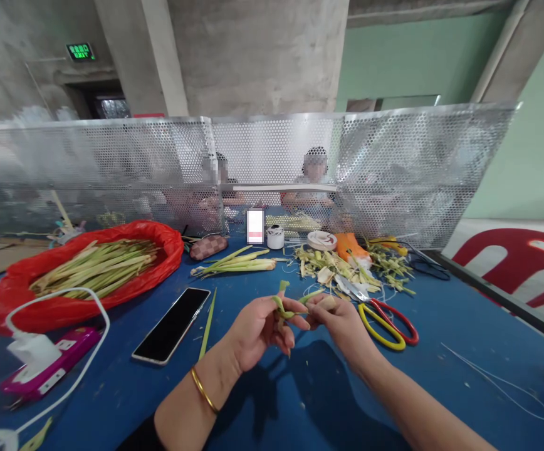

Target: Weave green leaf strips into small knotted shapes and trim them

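Note:
My left hand (pixel 262 326), with a gold bangle at the wrist, is closed on a folded green leaf strip (pixel 280 305) between thumb and fingers. Close by on the right, my right hand (pixel 335 313) pinches the strip's other end. Both hands are above the blue table, and the exact fold is partly hidden by the fingers. Scissors (pixel 389 322) with one red and one yellow handle lie just right of my right hand, blades towards a heap of leaf scraps (pixel 342 266). A single leaf strip (pixel 209 322) lies left of my left hand.
A red plastic bag (pixel 159 235) full of long leaves is at left, near a purple power strip (pixel 77 347) and a phone (pixel 173 326). Leaf stalks (pixel 239 263) lie farther back. A perforated metal screen (pixel 272 134) stands behind, with people beyond. Thin string (pixel 497 379) lies right.

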`<state>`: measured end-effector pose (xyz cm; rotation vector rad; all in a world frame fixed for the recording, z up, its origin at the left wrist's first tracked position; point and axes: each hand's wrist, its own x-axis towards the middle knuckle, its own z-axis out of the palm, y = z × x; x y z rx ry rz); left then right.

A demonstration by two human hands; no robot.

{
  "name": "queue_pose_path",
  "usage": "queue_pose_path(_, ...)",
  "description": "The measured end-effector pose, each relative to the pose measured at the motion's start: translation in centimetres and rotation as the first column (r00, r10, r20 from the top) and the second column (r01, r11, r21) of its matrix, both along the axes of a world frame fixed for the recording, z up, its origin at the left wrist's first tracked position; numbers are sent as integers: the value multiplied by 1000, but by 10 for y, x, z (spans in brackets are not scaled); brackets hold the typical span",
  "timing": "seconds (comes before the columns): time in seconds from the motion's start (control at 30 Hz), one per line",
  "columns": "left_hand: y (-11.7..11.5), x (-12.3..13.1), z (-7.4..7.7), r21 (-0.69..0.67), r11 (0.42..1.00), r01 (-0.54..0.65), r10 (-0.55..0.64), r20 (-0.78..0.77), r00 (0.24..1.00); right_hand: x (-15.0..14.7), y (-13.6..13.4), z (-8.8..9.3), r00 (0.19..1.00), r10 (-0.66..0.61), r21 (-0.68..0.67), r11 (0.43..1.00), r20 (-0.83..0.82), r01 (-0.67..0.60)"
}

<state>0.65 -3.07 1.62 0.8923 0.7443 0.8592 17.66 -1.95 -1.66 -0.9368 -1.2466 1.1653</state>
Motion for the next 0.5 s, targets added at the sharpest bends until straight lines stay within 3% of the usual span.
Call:
queue_pose_path(0.23, -1, 1, 0, 4, 1000, -5, 5, -46, 999, 0, 0, -2, 999, 21, 5, 1000, 33, -21)
queue_pose_path(0.33, -1, 2, 0, 21, 998, -51, 53, -91, 994, 6, 2, 1, 982, -91, 53, 995, 168, 84)
queue_pose_path(0.43, 0, 3, 0, -12, 999, -37, 36, -115, 993, 9, 2, 4, 917, -278, 228, 949, 285, 217)
queue_pose_path(0.5, 0, 3, -1, -64, 998, -8, 1, -113, 994, 8, 0, 4, 912, -285, 266, 941, 294, 208)
